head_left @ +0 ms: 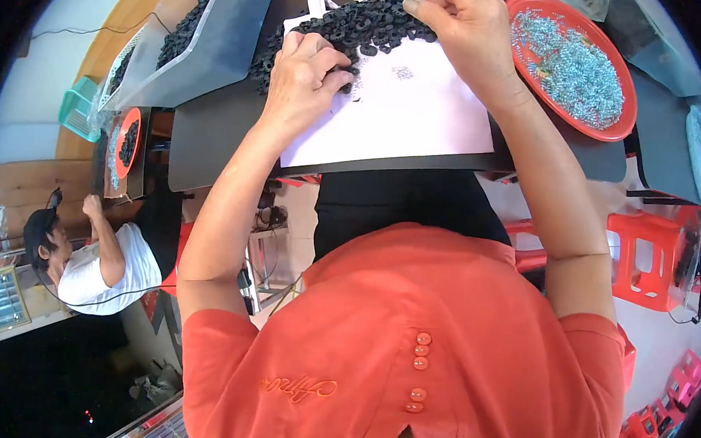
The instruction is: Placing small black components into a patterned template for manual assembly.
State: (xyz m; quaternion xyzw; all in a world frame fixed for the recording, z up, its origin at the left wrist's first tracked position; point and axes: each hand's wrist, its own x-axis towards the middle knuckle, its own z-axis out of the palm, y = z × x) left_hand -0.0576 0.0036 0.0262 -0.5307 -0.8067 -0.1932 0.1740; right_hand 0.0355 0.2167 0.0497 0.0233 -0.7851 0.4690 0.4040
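Note:
A heap of small black pieces (379,20) lies along the far side of a pale cloth (429,115) with a strap. My left hand (305,76) rests at the heap's near left edge, fingers curled, a small black piece (347,82) showing at its thumb and fingertips. Over the right part of the heap, my right hand (467,25) pinches thumb and forefinger together near the picture's upper edge. Whatever it holds is too small to make out. On my right, a red tray (631,116) carries many small, shiny, spring-like metal pieces (580,80).
A clear plastic bin (228,47) with more black pieces stands left on the dark table (211,142). Further left, another person (111,264) in a white shirt sits near a small orange tray (138,118). Red stools (645,261) stand at the right.

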